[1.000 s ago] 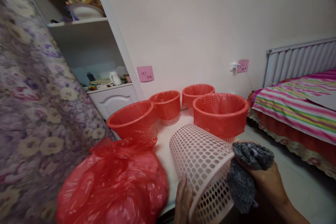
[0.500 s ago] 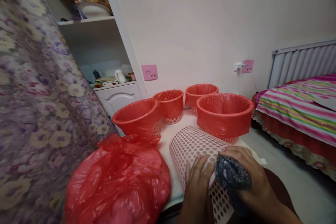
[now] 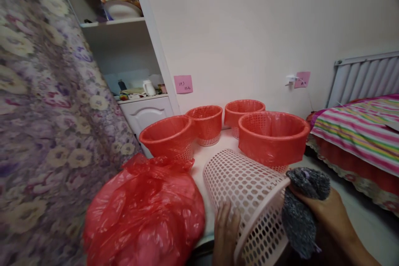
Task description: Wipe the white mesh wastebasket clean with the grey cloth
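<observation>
Basket point(image 3: 249, 191), pale pink perforated plastic, unlined: lies on its side at the near edge of the white table point(image 3: 205, 158), base pointing away, open rim toward the person. Left hand point(image 3: 227, 232): fingers spread flat against the basket's lower wall near the rim, steadying it. Right hand point(image 3: 327, 216): closed on a grey cloth point(image 3: 301, 216), which touches the basket's rim on the right. Bundle of red plastic bags point(image 3: 146, 212): just left of the basket, at the table's near corner. Four more baskets lined with red bags point(image 3: 274, 133): upright behind it. Floral fabric point(image 3: 40, 124): far left. Striped bed point(image 3: 358, 129): right.
</observation>
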A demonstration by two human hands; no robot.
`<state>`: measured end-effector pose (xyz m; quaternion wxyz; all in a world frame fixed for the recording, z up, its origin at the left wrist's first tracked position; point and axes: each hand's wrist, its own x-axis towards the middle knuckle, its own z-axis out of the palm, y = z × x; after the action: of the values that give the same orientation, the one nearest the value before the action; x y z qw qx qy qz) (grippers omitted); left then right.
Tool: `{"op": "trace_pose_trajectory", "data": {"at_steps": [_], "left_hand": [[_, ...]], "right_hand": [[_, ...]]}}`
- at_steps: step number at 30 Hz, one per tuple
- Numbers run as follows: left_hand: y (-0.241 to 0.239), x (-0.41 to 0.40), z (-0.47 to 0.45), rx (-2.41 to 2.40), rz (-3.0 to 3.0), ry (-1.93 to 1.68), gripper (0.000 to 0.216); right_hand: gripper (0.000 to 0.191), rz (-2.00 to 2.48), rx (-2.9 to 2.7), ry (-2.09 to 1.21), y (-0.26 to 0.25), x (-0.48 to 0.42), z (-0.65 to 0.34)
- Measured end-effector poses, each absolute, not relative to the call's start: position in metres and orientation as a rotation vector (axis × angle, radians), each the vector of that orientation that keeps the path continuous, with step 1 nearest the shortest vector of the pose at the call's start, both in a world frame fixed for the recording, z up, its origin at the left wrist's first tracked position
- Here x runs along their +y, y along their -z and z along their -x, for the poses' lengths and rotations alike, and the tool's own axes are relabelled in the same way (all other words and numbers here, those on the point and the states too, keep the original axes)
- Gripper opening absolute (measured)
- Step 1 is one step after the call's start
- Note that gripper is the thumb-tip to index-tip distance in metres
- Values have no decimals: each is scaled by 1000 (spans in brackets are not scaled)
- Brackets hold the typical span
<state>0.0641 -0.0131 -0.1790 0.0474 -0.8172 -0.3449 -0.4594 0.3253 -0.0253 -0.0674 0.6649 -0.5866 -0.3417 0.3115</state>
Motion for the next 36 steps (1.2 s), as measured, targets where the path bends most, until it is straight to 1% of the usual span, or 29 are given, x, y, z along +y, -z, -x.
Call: {"op": "trace_pose_trajectory", "data": {"at_steps": [2,4,6,8,9,11,12,14,16,18,20,21,23,26,28,30,31,33,35,36], "left_hand": [[162,-13,-70,-1038,2574,1348,59],[139,-15,-78,-1061,2654,1331,57],[113,-19,-85,-1074,2725,1336,55],[92,-22,-88,-1053,2800,1282,58],[87,-23,-88,-1025,2828,1247,60],[90,-22,-86,-967,2832,1241,59],[99,-21,-84,-969,2796,1290,57],[127,-19,-79,-1067,2656,1482,61],[155,-17,-74,-1138,2565,1568,61],[173,-17,-70,-1180,2532,1571,57],[174,-18,-67,-1179,2549,1527,56],[168,-19,-67,-1162,2571,1496,57],[147,-21,-69,-1114,2637,1422,58],[107,-25,-77,-1097,2762,1279,57],[85,-28,-84,-1090,2809,1224,59],[76,-28,-90,-1056,2803,1212,61],[77,-28,-91,-1025,2788,1208,60],[92,-25,-91,-995,2728,1231,57],[119,-20,-84,-1041,2656,1308,60],[134,-17,-80,-1096,2630,1360,58]], "right_hand": [[38,1333,-1066,-535,54,-32,-320],[31,1200,-1453,-295,40,-38,-309],[35,1063,-1743,-63,30,-43,-295],[43,1012,-1853,42,27,-46,-286],[45,1007,-1855,53,28,-45,-285],[43,1020,-1784,37,33,-43,-290],[40,1035,-1731,18,37,-41,-295],[35,1060,-1612,-56,47,-37,-305],[32,1071,-1444,-216,56,-35,-311],[33,1091,-1235,-423,62,-35,-314],[34,1151,-1076,-574,62,-36,-313],[34,1180,-1059,-594,60,-37,-312],[33,1194,-1189,-501,52,-37,-308],[33,1105,-1572,-172,39,-41,-298],[40,1031,-1748,-25,34,-44,-290],[46,984,-1806,10,34,-46,-286],[46,979,-1796,9,36,-46,-287],[38,1010,-1701,-18,42,-43,-293],[32,1064,-1471,-143,50,-39,-303],[33,1082,-1323,-245,53,-37,-307]]}}
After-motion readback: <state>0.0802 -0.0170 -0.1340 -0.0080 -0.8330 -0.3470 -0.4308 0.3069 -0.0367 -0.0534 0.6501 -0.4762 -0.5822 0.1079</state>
